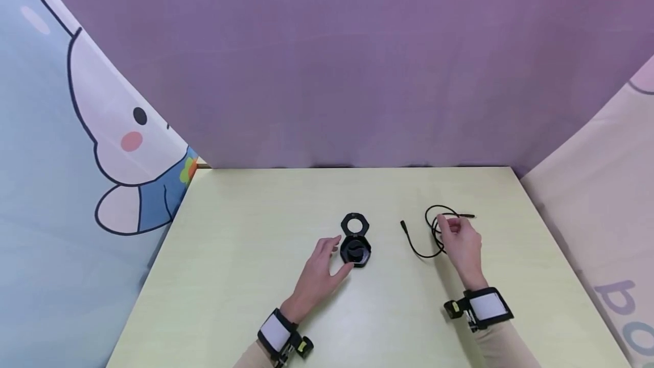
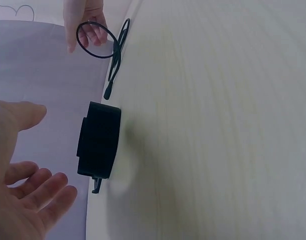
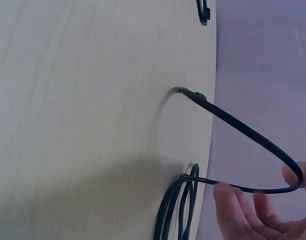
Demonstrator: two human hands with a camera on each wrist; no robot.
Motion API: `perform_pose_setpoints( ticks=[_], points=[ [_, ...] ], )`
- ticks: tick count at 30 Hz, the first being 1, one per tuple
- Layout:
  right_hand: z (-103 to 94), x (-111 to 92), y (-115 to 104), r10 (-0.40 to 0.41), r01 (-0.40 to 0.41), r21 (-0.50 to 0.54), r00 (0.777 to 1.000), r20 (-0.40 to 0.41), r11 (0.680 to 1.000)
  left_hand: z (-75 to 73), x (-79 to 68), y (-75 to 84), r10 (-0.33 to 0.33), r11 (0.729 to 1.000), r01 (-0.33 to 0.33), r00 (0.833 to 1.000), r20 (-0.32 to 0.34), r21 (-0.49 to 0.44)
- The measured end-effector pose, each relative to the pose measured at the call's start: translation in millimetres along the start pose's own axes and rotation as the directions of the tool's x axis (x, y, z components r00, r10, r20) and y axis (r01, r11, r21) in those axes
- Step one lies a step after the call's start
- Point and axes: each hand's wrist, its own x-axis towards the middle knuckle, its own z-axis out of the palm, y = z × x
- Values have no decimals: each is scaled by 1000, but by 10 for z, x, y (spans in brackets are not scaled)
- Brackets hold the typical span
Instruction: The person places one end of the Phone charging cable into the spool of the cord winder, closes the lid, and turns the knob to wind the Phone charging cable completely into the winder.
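Note:
A small black hexagonal case (image 1: 356, 253) stands on the table with its ring-shaped lid (image 1: 355, 217) folded back from a hinge. My left hand (image 1: 322, 274) is beside the case, thumb and fingers spread around its near left side. In the left wrist view a gap shows between this hand and the case (image 2: 99, 142). A thin black cable (image 1: 423, 256) lies partly coiled at the right. My right hand (image 1: 465, 246) holds a raised loop of the cable (image 3: 248, 131) loosely, its fingers bent at the loop with the thumb a little apart.
The pale wooden table (image 1: 245, 214) ends at a purple cloth backdrop (image 1: 327, 72). Printed cloths hang at the left (image 1: 41, 277) and right (image 1: 603, 186). One cable plug (image 1: 403, 224) points toward the case; another plug (image 1: 468, 216) lies beyond the right hand.

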Motion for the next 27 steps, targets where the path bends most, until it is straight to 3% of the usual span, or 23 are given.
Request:
perform_pose_setpoints(
  ticks=[5, 8, 12, 18, 25, 27],
  points=[
    [1, -10, 1, 30, -32, 59, 999, 32, 998, 5, -1, 5, 12, 1000, -12, 1000, -2, -6],
    [13, -7, -11, 5, -2, 153, 1000, -17, 988, 12, 6, 4, 23, 1000, -23, 1000, -7, -9],
    [4, -2, -67, -71, 100, 236, 989, -130, 967, 26, 19, 7, 42, 999, -42, 999, -20, -11],
    [-73, 16, -210, -162, 243, 252, 939, -303, 937, 27, 22, 45, 47, 999, -48, 998, -28, -20],
    [-289, -175, -769, -251, 404, 305, 864, -437, 862, -6, 36, 94, 80, 995, -84, 993, -82, -45],
    [-315, -185, -827, -291, 458, 304, 838, -462, 835, -12, 47, 105, 95, 993, -102, 990, -109, -62]
  ],
)
